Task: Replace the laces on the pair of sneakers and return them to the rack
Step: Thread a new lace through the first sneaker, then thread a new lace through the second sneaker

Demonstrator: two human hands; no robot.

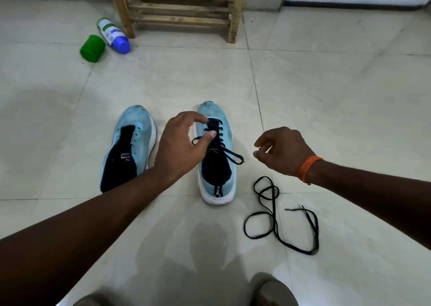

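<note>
Two light-blue sneakers with dark tongues stand side by side on the tiled floor. The left sneaker (pixel 130 147) has no lace. The right sneaker (pixel 217 156) is laced with a dark lace whose loop hangs off its right side. My left hand (pixel 184 142) is over the right sneaker, thumb and forefinger pinched on the lace near the lower eyelets. My right hand (pixel 282 151), with an orange wristband, hovers to the right of that sneaker, fingers curled and holding nothing. A loose dark lace (pixel 277 217) lies coiled on the floor at the right.
A wooden shoe rack (pixel 182 9) stands at the back centre against the wall. A green cap (pixel 92 48) and a white bottle with a blue end (pixel 113 35) lie on the floor left of the rack. My knees show at the bottom edge.
</note>
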